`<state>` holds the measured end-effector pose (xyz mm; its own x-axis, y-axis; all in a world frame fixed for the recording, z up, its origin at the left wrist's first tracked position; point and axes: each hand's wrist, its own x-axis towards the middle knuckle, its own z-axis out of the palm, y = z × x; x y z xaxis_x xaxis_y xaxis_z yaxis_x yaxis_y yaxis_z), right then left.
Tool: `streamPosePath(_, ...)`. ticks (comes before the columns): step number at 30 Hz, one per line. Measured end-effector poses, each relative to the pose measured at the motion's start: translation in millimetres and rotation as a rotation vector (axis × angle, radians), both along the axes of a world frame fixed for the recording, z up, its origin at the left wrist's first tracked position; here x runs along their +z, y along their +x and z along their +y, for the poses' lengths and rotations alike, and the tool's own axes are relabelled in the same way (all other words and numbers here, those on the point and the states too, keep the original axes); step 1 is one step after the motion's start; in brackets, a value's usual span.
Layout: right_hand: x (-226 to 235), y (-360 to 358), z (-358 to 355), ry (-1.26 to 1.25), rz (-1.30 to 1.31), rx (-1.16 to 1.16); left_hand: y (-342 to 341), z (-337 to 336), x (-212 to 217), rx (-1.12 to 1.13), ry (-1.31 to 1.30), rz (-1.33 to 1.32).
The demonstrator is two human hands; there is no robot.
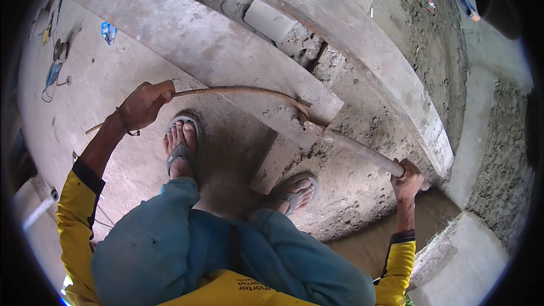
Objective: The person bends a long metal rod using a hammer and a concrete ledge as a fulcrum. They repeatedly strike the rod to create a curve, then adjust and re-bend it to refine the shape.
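Pipe [357,145] slants up-left, right fingers [410,172] clamping it, left fingers [161,90] clamping a curved crosswise rod [243,89].

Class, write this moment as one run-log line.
left hand: closed on thin bent rod | right hand: closed on thick bar | rod's curved end: at bar's tip

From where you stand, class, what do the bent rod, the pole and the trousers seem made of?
Bent rod: probably steel, dull, with rust-like brown colour. Pole: metal or wood, dull grey-brown; unclear which. Trousers: matte blue cloth, showing soft folds.
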<state>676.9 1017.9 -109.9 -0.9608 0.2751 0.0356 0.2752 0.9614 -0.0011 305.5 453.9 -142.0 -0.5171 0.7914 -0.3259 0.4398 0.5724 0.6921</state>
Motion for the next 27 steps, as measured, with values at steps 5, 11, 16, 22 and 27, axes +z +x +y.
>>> streamPosePath(5,12,14,-20,0.001,-0.026,-0.126,-1,1,0,0.008,-0.041,-0.021)
streamPosePath(11,9,36,14,-0.057,-0.136,-0.171,-3,-3,-7,0.0,0.003,-0.007)
streamPosePath(16,0,54,35,-0.017,-0.111,-0.16,-3,-2,-8,-0.019,0.029,-0.017)
streamPosePath(22,2,55,13,0.047,-0.039,-0.16,0,-5,-5,-0.005,-0.008,-0.001)
streamPosePath(27,5,64,3,0.099,-0.017,-0.242,-4,0,-6,-0.027,-0.006,-0.025)
